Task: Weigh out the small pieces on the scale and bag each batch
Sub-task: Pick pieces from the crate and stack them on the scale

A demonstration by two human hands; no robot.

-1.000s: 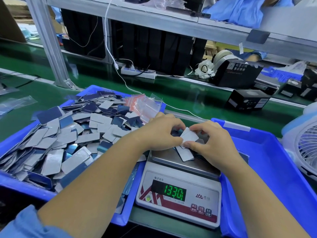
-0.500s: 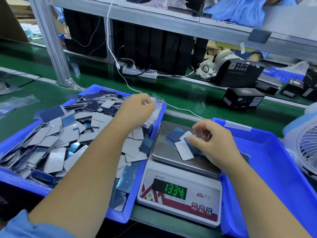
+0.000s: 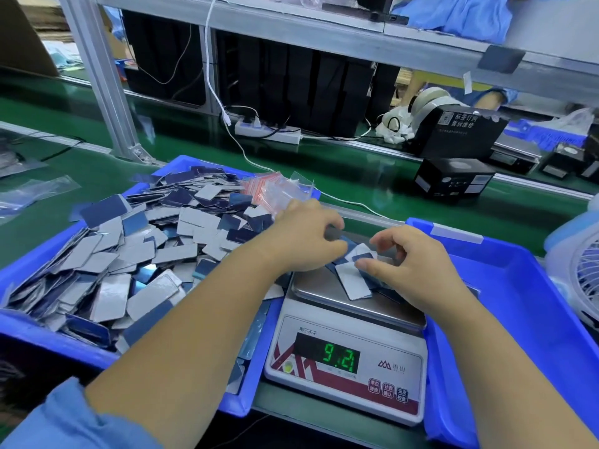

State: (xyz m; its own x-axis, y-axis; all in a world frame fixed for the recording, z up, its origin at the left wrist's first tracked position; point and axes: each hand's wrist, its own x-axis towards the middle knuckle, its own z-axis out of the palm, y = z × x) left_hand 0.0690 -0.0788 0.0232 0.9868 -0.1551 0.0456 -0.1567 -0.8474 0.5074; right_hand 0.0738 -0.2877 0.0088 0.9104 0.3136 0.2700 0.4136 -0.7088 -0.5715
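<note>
Once the left hand (image 3: 304,236) came back with a bag (image 3: 348,236), the scale (image 3: 343,361) fell to 9.21.
Right hand (image 3: 411,267) fingers curled, pinching pieces (image 3: 353,281); bagging looked under way.

Brushed-metal scale pan (image 3: 324,288), glossy plastic bin (image 3: 534,319)

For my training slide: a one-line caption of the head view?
Both hands gather small pieces on the scale reading 9.21.

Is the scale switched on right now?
On. The scale has green digits lit on its display, reading about 9.21, with small pieces on its pan.
</note>
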